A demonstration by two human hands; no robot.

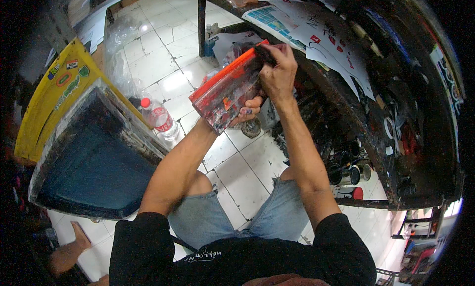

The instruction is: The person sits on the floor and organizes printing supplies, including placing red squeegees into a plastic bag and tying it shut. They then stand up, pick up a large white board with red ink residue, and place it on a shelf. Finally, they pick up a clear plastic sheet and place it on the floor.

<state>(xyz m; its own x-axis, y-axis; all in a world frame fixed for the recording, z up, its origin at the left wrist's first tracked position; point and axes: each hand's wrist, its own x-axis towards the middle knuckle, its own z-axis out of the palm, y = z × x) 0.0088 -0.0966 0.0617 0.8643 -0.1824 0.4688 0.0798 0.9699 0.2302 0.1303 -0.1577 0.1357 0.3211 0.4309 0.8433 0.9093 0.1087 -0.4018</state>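
An ink-stained squeegee (pixel 228 90) with a bright orange-red blade along its far edge is held at a slant above the floor. My left hand (pixel 249 110) supports it from below, its fingers curled round the near edge and the rest hidden behind the board. At the squeegee's right end, my right hand (pixel 279 73) is closed on a dark rag (pixel 266 55), pressed against the end of the blade. Red, grey and black smears cover the squeegee's face.
Left stand a dark blue panel in a worn pale frame (pixel 94 147) and a yellow stickered panel (pixel 47 100). A red-capped plastic bottle (pixel 161 120) is on the tiled floor (pixel 237 172). On the right, printed sheets (pixel 336 53) lie on a dark bench, with cans (pixel 351 174) below. A bare foot (pixel 80 236) shows lower left.
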